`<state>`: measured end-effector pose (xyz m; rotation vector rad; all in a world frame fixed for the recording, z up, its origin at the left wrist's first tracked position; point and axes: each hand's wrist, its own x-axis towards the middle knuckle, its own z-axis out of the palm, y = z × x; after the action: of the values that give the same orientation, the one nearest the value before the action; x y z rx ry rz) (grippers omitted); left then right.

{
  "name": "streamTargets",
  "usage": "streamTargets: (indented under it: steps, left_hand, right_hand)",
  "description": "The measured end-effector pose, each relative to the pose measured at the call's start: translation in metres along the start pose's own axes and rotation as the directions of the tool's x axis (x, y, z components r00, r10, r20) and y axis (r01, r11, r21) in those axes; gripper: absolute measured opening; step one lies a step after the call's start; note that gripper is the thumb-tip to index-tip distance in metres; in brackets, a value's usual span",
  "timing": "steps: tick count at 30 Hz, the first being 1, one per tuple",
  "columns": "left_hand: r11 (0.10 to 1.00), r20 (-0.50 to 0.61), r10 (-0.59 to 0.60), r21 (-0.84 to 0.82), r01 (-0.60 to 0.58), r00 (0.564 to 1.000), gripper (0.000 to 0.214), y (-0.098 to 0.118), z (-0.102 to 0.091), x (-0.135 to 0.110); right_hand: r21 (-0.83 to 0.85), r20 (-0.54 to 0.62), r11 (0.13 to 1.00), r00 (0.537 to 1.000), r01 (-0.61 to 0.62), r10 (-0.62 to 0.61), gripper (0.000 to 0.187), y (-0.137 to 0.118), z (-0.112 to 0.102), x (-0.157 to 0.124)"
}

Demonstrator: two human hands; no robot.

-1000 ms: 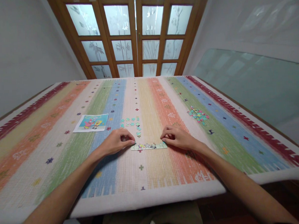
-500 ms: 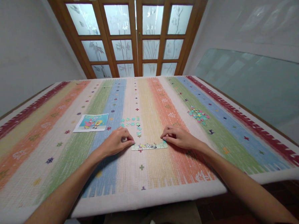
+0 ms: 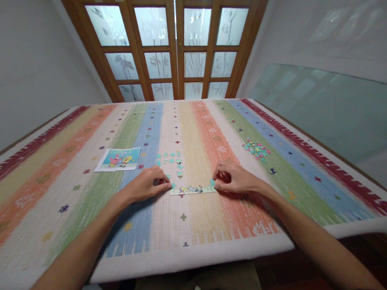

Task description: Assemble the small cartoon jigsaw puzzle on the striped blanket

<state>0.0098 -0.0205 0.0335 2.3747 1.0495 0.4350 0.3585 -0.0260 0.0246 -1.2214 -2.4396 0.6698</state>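
A strip of joined jigsaw puzzle pieces [image 3: 193,190] lies flat near the table's front, its printed figures too small to make out. At its left end my left hand [image 3: 149,182] curls, thumb and index fingertips against a teal puzzle piece [image 3: 173,186]. My right hand [image 3: 233,177] pinches at the opposite end, where another teal puzzle piece [image 3: 212,183] stands above the strip's corner. Its remaining fingers are bent inward. Beyond the strip, several loose puzzle pieces [image 3: 179,166] are laid out in rows, some partly behind my left hand.
A picture card [image 3: 122,159] with cartoon figures lies to the left. Off to the right is a heap of mixed puzzle pieces [image 3: 256,149]. A striped cloth [image 3: 197,222] covers the table up to its front edge. Wooden glass-paned doors [image 3: 177,55] stand behind.
My right hand has shifted slightly right, its fingers less flat, and more of the teal piece there shows. My left fingertips have drawn back a little left, uncovering the piece at that end.
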Motion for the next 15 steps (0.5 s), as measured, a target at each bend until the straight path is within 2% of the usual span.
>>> streamTargets:
  steps: [15]
  left_hand:
    - [0.998, 0.018, -0.018, -0.052, 0.019, 1.0, 0.025, -0.0021, 0.0048, -0.0001]
  right_hand:
    - [0.029, 0.041, 1.0, 0.999, -0.004, 0.003, 0.009, -0.0005, 0.0026, -0.0001]
